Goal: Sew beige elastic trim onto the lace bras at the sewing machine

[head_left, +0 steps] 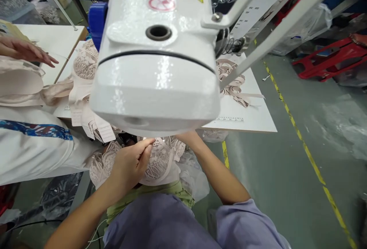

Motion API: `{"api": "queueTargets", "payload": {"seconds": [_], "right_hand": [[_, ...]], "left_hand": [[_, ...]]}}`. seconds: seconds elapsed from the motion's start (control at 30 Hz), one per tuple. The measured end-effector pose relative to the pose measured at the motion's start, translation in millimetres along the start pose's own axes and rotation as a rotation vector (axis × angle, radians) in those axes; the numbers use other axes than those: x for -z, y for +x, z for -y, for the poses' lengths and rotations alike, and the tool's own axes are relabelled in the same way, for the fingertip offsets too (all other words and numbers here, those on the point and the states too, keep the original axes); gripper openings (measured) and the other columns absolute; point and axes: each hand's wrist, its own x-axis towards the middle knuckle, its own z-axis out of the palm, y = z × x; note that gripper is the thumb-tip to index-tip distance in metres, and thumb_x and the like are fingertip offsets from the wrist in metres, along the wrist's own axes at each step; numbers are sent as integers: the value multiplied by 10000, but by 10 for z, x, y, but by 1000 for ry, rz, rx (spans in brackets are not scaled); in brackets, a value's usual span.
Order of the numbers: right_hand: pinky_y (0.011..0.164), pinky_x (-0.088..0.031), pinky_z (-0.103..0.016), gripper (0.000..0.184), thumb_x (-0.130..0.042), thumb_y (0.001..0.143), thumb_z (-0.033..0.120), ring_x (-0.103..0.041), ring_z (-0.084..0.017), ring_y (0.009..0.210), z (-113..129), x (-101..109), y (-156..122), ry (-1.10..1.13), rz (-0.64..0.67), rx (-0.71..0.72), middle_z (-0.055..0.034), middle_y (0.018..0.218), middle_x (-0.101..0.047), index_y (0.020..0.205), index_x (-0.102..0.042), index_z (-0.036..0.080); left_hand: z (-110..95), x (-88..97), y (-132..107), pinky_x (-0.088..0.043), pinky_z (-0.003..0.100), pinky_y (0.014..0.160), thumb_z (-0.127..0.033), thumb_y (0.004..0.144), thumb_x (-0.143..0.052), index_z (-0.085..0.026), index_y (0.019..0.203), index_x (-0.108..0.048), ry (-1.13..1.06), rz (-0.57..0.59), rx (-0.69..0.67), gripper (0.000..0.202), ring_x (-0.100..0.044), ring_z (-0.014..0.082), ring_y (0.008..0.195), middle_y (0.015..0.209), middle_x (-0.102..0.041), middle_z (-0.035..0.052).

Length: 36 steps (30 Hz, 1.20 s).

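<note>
A pale pink lace bra (157,163) hangs in front of me, just below the white sewing machine head (156,92). My left hand (130,163) is closed, thumb pressed to the curled fingers, at the bra's upper edge and gripping it. Under the machine head reaches my right hand (187,137); its fingers are hidden behind the housing, beside the bra's right side. Another lace cup (107,161) lies left of my left hand. The needle area is covered by the machine.
Beige straps (232,84) lie on the white table (259,115) at right. More lace bras with paper tags (104,132) are piled at left, beside a co-worker's hand (28,50). White stand rods (283,31) slant across the upper right. A red stool (329,60) stands on the floor.
</note>
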Motion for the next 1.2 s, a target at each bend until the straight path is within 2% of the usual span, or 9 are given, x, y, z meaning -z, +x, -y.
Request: {"api": "queueTargets", "payload": {"seconds": [0.17,0.27,0.37,0.57,0.8,0.97,1.07,1.13,1.2], "right_hand": [[771,-561,-384,134,-579,858,316,-607,-220,763,20,-39,-2,87,-36,-47,-35,749,-625,802,-666,231],[810,-556,-398,135,-612,846,311,-624,-224,811,5,-77,11,123,-47,-52,-48,852,-654,909,-700,231],[793,-554,-386,177,-627,837,310,-616,-201,767,-26,-103,22,129,-61,-53,-60,934,-658,962,-708,214],[775,-534,-345,174,-619,839,332,-615,-191,801,-79,-110,9,133,-99,21,-68,977,-649,911,-688,189],[873,-497,-335,135,-608,832,305,-605,-226,1035,-57,-78,-18,181,-134,67,-72,1074,-653,873,-673,194],[864,-493,-336,131,-614,822,300,-600,-225,1013,-69,-71,-28,188,-149,80,-80,1108,-639,846,-674,187],[865,-496,-332,141,-610,823,308,-605,-231,1023,-54,-64,-41,196,-153,49,-72,1111,-647,864,-683,194],[849,-502,-323,153,-593,833,310,-616,-222,986,-39,-68,-58,195,-143,11,-67,1091,-655,877,-687,198],[831,-507,-326,159,-574,839,318,-618,-215,931,-29,-84,-79,182,-137,-21,-65,1046,-659,870,-680,203]], "left_hand": [[45,20,-33,-583,233,662,-299,992,-427,-169,1155,-725,55,-13,-46,364,-764,185,800,1043,-788,57],[69,16,-49,-596,251,707,-300,985,-432,-188,1118,-735,102,-43,-48,349,-763,205,869,1059,-784,56],[67,7,-65,-599,269,751,-290,980,-447,-200,1113,-732,94,-45,-62,328,-760,213,903,1056,-785,53],[51,-37,-90,-569,250,703,-270,982,-463,-193,1128,-724,134,-38,-134,308,-757,198,822,1003,-794,53],[70,-118,-125,-521,249,642,-250,991,-458,-160,1184,-687,208,-39,-216,312,-738,191,735,906,-791,67],[148,-132,-183,-505,252,640,-282,1001,-458,-186,1312,-596,195,-16,-139,353,-719,189,756,938,-770,65],[179,-152,-204,-526,301,753,-322,988,-499,-156,1387,-496,198,-136,-88,432,-688,229,927,1104,-704,127],[133,-190,-207,-499,386,898,-322,965,-537,-125,1354,-502,218,-264,-130,438,-623,281,1084,1184,-639,176],[35,-250,-204,-433,452,1005,-306,944,-571,-120,1336,-519,243,-303,-190,436,-557,312,1178,1240,-597,196]]}}
